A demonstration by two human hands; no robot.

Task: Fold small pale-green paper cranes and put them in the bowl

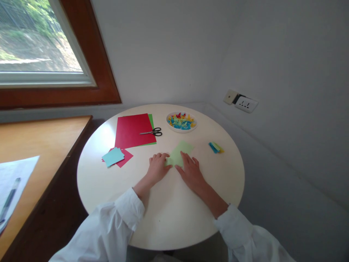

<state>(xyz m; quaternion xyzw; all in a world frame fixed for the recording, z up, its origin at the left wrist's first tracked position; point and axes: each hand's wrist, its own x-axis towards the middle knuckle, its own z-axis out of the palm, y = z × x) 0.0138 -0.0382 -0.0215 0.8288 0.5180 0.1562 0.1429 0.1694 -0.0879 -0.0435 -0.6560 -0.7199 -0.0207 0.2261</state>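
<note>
A sheet of light green paper (178, 153) lies at the middle of the round white table, its far corner pointing to the back right. My left hand (158, 167) holds its left edge between thumb and index finger, the other fingers curled on the tabletop. From the right, my right hand (192, 173) has the paper's near right edge between its index finger, laid on top, and its thumb at the near edge. Whether a fold runs under the fingers cannot be made out.
Scissors (151, 132) with black handles lie on red paper (132, 129), over green sheets. Light blue and red paper pieces (113, 157) are at left. A white dish (181, 130) holds colourful folded paper shapes. Folded strips (216, 147) lie at right. A wooden desk (57, 134) stands left.
</note>
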